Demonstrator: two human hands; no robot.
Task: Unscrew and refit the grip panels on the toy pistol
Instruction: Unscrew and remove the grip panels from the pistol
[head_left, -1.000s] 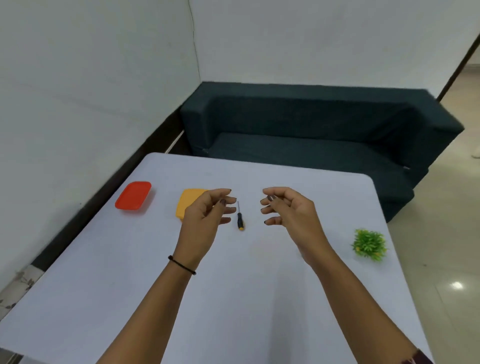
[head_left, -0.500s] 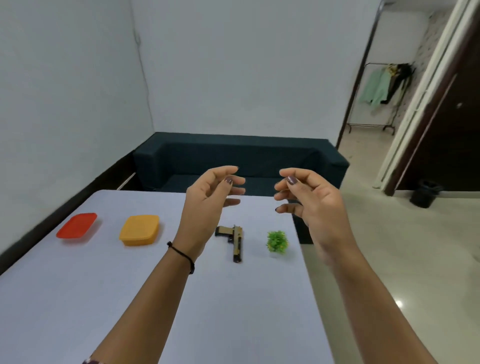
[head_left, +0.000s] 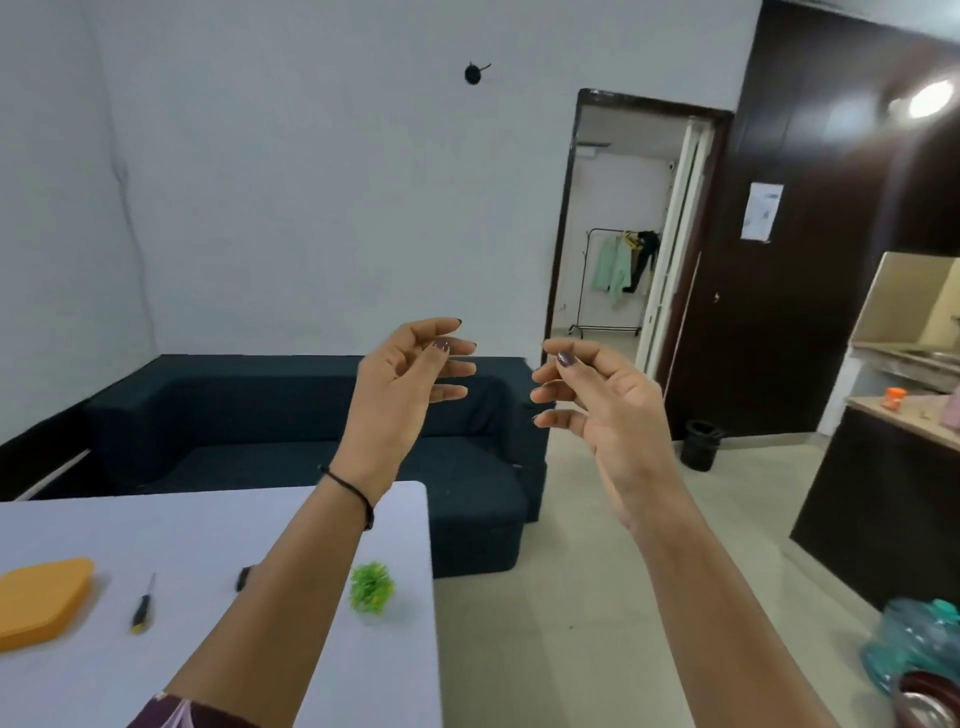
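Both hands are raised in the air in front of me, empty, fingers loosely curved and facing each other. My left hand (head_left: 402, 384) hovers above the far edge of the white table (head_left: 218, 525); my right hand (head_left: 597, 410) is out past the table over the floor. A small screwdriver (head_left: 142, 605) with a black and yellow handle lies on the table at lower left. The toy pistol (head_left: 242, 578) is almost wholly hidden behind my left forearm; only a dark tip shows.
An orange lid-like container (head_left: 41, 600) sits at the table's left edge and a small green plant (head_left: 371, 587) near its right edge. A dark sofa (head_left: 249, 415) stands behind the table. Right of it are tiled floor, a black bin (head_left: 701, 444) and a counter (head_left: 904, 415).
The view has swung up and to the right, so the table has slid to the lower left. Both hands stay raised and empty. The red tray has left the frame.
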